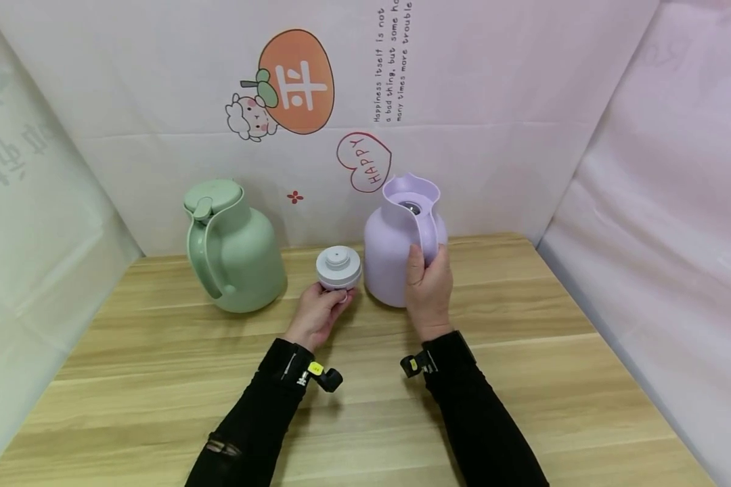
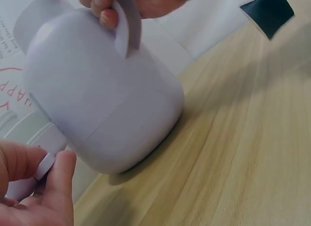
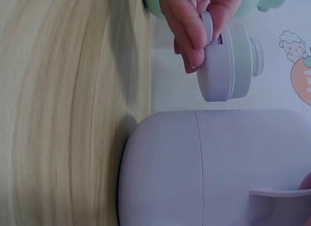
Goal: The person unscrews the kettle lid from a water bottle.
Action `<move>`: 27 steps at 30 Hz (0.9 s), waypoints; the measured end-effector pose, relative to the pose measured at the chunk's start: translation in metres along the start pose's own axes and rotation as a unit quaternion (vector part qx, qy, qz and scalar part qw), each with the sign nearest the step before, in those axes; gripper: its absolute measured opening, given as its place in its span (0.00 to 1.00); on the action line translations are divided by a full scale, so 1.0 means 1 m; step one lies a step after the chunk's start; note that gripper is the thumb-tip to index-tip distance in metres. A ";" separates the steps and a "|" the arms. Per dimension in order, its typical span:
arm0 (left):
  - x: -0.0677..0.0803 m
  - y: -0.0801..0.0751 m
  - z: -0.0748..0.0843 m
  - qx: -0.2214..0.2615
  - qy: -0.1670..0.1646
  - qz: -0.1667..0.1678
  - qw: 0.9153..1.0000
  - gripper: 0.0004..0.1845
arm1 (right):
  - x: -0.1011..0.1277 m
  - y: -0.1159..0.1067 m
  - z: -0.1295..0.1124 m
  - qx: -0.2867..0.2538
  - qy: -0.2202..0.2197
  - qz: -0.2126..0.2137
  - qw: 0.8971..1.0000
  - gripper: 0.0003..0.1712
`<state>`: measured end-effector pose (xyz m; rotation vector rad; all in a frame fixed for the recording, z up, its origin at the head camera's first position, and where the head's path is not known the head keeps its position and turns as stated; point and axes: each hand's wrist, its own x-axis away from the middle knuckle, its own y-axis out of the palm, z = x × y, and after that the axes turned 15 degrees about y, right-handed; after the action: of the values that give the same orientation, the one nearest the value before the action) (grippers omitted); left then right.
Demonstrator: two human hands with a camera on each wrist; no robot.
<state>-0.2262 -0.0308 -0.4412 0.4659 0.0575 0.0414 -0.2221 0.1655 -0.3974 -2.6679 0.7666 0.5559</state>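
Observation:
A lilac thermos jug (image 1: pixel 385 257) stands on the table with its top uncovered, showing the round mouth inside the spout collar. My right hand (image 1: pixel 431 292) grips its handle (image 1: pixel 428 233), thumb on the near side. Left of the jug, my left hand (image 1: pixel 318 312) pinches the small tab of the jug's lid (image 1: pixel 336 267) between thumb and fingers. The lid is upside down, its grey stopper (image 3: pixel 256 56) pointing up, and is held above the table beside the jug's body. In the left wrist view, the fingers partly hide the lid (image 2: pixel 52 141).
A green thermos jug (image 1: pixel 252 260) with its lid on stands at the left, handle toward the near left. Behind both jugs rises a printed cloth backdrop (image 1: pixel 493 149), with more cloth along both sides. The wooden table (image 1: pixel 365 419) extends toward me.

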 end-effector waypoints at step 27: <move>-0.014 0.011 -0.016 -0.156 -0.009 0.039 0.987 0.18 | -0.014 -0.004 0.008 0.002 0.012 0.004 1.000 0.36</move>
<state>-0.2414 -0.0152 -0.4496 0.1550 0.0149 0.1217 -0.2331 0.1783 -0.3969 -2.6723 0.7844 0.5255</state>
